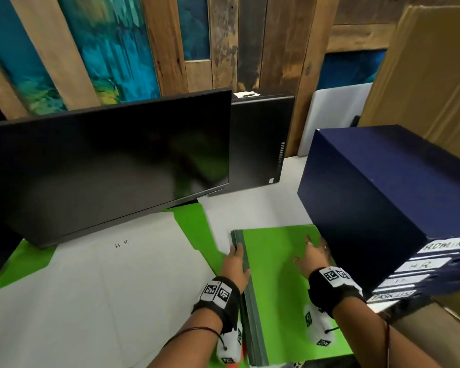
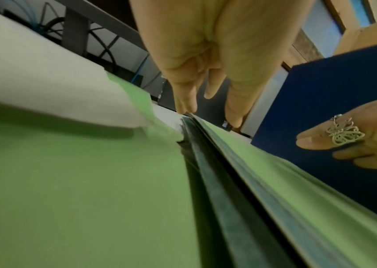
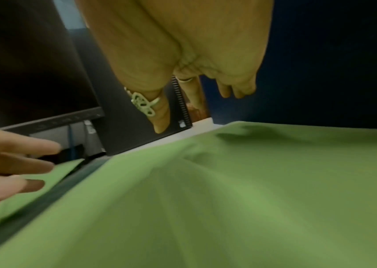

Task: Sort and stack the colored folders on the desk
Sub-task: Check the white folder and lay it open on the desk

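Observation:
A stack of green folders (image 1: pixel 274 264) with dark spines lies on the desk in front of me. My left hand (image 1: pixel 236 261) rests with straight fingers along the stack's left spine edge (image 2: pixel 208 145), fingertips (image 2: pixel 186 108) touching the far corner. My right hand (image 1: pixel 312 254) lies flat on the top green cover (image 3: pixel 229 190) near its far right corner, fingers extended, a butterfly ring (image 3: pixel 142 103) on one finger. An open green folder (image 1: pixel 194 227) holding a white sheet marked "HR" (image 1: pixel 104 274) lies to the left.
A dark monitor (image 1: pixel 106 166) stands behind the open folder, a black computer case (image 1: pixel 260 144) beside it. A navy drawer box (image 1: pixel 377 197) with labels "ADMIN" and "HR" stands right against the stack. Cardboard boxes (image 1: pixel 430 75) rise at the far right.

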Demonstrator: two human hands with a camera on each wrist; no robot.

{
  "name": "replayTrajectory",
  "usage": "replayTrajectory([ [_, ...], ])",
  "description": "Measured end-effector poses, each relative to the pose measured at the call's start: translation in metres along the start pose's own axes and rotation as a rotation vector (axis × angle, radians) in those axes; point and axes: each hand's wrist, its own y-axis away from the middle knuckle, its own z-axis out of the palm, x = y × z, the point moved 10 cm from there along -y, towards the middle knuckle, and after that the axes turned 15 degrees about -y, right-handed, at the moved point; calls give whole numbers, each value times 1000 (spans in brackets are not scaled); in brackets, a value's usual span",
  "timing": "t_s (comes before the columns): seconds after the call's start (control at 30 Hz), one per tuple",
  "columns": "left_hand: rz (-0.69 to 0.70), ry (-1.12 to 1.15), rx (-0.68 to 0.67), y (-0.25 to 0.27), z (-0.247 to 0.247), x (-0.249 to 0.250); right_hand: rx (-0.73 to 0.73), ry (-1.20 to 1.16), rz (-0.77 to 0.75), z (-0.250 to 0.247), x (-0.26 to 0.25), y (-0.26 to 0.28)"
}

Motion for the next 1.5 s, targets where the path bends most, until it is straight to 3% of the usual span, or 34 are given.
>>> replayTrajectory([
  [0.1, -18, 68, 98, 6, -18, -14, -74, -92, -163, 11, -49, 14],
  [0.23, -122, 87, 250, 27, -66, -78, -227, -180, -436, 47, -126, 52],
  [0.33, -319, 50, 375, 62, -97, -155, -395, -212, -581, 89, -179, 92],
  [0.43, -618, -2, 370, 112, -101, -240, -561, -228, -607, 142, -213, 132],
  [0.53, -856, -133, 289, 162, -92, -299, -529, -70, -544, 184, -219, 146],
  [0.63, -997, -76, 221, 196, -81, -322, -419, 16, -368, 192, -205, 142],
  [0.83, -953, -76, 35, 214, -59, -315, -322, -123, -250, 180, -204, 121],
  [0.9, -969, -98, 86, 223, -65, -317, -333, -138, -229, 178, -207, 112],
  [1.0, -1049, -72, 307, 242, -85, -331, -326, -163, -228, 177, -208, 101],
  [1.07, -1118, -23, 372, 255, -87, -341, -317, -160, -249, 179, -207, 98],
  [1.17, -1273, 69, 346, 275, -78, -351, -315, -151, -216, 182, -199, 97],
  [1.27, -1336, 161, 301, 286, -70, -364, -288, -182, -192, 179, -189, 92],
  [1.37, -1348, 160, 266, 292, -74, -370, -257, -353, -137, 173, -180, 85],
  [1.5, -1369, 197, 356, 293, -85, -367, -250, -657, -130, 164, -176, 81],
])
